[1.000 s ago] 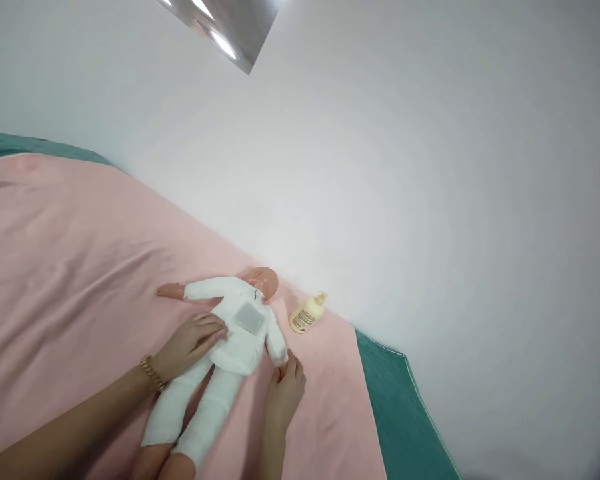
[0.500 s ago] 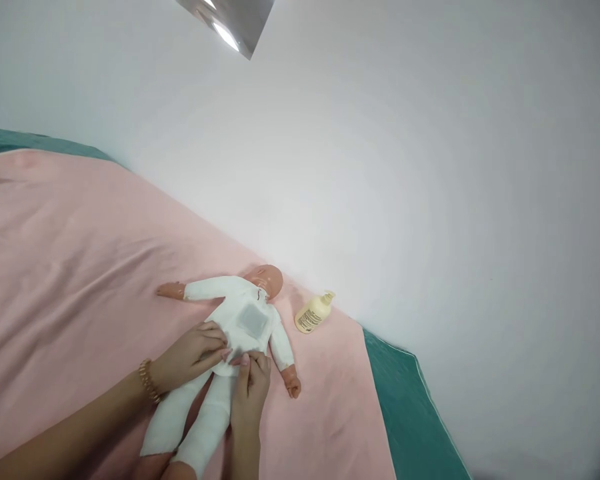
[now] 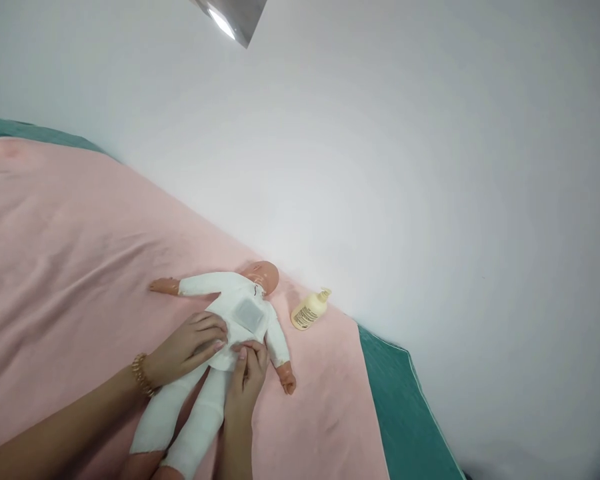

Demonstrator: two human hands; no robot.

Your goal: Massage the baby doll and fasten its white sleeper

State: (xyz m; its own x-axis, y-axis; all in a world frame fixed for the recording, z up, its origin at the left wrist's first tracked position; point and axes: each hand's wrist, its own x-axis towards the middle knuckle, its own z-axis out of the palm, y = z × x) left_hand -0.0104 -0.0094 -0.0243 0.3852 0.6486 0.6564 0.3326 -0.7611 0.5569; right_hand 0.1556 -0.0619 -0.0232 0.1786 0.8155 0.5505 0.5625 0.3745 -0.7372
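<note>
A baby doll (image 3: 230,310) with a white cloth body and tan plastic head and hands lies on its back. A grey square patch (image 3: 250,314) marks its chest. My left hand (image 3: 193,343), with a bead bracelet (image 3: 141,375) at the wrist, rests on one side of the doll's belly, fingers extended and thumb apart. At the other side of the belly is my right hand (image 3: 250,370). Its fingers are curled and its thumb presses toward the index finger; anything between them is hidden. Both hands touch the doll's lower torso.
A pale yellow pump bottle (image 3: 310,310) stands beside the doll's head and arm. Under everything spreads a pink blanket (image 3: 70,267), over a green cover (image 3: 400,393) that shows at the edges. A white wall (image 3: 380,167) rises behind, with a shiny panel (image 3: 243,20) at the top.
The view has shifted slightly, so everything sits a bit more to the left and higher. My hands stay on the doll's belly, and my left fingers have moved a little apart from my right.
</note>
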